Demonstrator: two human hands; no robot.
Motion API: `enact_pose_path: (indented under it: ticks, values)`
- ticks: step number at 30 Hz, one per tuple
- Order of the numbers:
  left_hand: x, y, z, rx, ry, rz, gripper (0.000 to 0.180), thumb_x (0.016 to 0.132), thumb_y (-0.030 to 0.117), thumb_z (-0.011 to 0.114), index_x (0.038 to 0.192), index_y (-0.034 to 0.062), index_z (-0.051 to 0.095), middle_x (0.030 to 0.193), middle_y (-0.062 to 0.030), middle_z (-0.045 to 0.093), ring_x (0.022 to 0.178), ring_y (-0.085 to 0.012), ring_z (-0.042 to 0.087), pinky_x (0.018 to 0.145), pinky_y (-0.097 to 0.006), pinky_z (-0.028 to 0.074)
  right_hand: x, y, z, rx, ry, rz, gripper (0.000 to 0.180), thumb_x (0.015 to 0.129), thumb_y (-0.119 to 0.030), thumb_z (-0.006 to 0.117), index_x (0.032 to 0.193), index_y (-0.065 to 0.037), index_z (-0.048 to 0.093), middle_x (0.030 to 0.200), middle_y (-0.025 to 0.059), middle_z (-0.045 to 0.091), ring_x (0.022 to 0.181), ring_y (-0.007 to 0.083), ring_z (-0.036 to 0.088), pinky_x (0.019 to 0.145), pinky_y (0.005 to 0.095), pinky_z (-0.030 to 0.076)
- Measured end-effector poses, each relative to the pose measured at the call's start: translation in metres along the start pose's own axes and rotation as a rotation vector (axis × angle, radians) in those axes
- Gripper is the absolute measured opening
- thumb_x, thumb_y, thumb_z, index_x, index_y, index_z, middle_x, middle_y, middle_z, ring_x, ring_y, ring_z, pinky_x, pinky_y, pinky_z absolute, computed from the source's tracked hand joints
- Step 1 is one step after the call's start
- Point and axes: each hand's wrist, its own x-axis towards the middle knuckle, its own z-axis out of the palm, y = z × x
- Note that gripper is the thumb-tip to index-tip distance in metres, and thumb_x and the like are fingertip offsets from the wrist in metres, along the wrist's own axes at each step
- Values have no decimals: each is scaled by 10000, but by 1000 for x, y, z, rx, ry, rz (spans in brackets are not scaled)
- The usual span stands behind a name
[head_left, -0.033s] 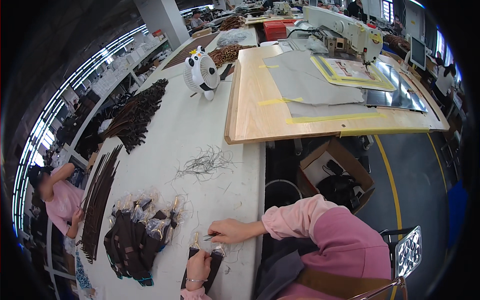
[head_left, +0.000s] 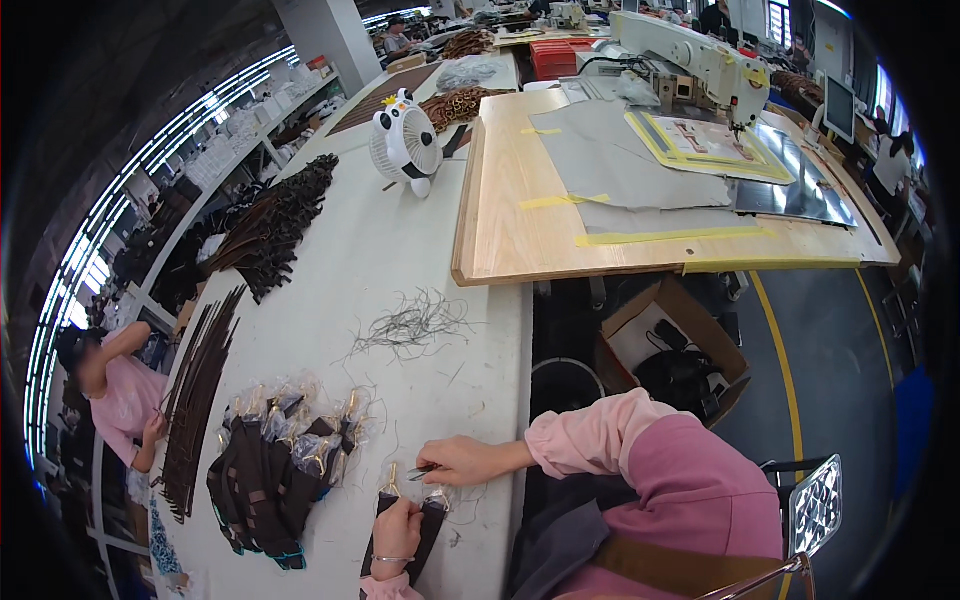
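Person's left hand [head_left: 397, 532]: fingers closed on dark flat straps [head_left: 431, 525] beneath it, gold-coloured metal clasp [head_left: 393, 479] at far end. Right hand [head_left: 458, 462], just beyond: fingers closed on slim metal tool [head_left: 424, 471].

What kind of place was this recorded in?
Most likely a sewing workshop or small factory: there's a large white sewing machine, a pile of dark straps and loose thread clippings on the long table.
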Motion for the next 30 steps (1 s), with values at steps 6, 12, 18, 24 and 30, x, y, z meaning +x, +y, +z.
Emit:
enact_pose_path:
  ticks: [6,12,18,24,30]
  values:
    - [-2,4,-2,-98,57,-2,85,722,28,625,779,12,564,640,-149,583,593,-305,587,544,-361,453,15,-12,-24,-216,-239,-115,237,792,-249,622,943,-74,568,901,106,545,794,299,573,668,389,449]
    - [-3,5,-5,-119,52,-80,71,743,30,530,813,27,521,734,-161,601,693,-355,587,615,-431,459,46,-20,-37,-319,-510,-150,207,752,-233,650,894,-85,623,855,48,564,810,249,581,670,370,448]
    - [-9,5,2,-172,151,-103,66,774,24,541,828,31,503,716,-133,593,650,-327,584,571,-388,457,67,-21,-26,-338,-677,-179,152,752,-206,644,823,-72,639,790,38,566,784,237,578,655,358,441]
    - [-12,9,10,-121,232,-106,85,773,27,552,838,54,504,711,-100,593,610,-299,584,524,-370,456,71,-22,-17,-380,-784,-208,173,737,-206,663,860,-85,640,807,28,584,785,233,582,643,353,445]
    - [-12,10,16,-56,283,-74,106,766,22,562,846,63,505,722,-80,592,580,-281,584,492,-353,456,67,-15,-14,-305,-732,-209,136,752,-201,647,816,-83,622,795,35,561,795,235,575,643,369,435]
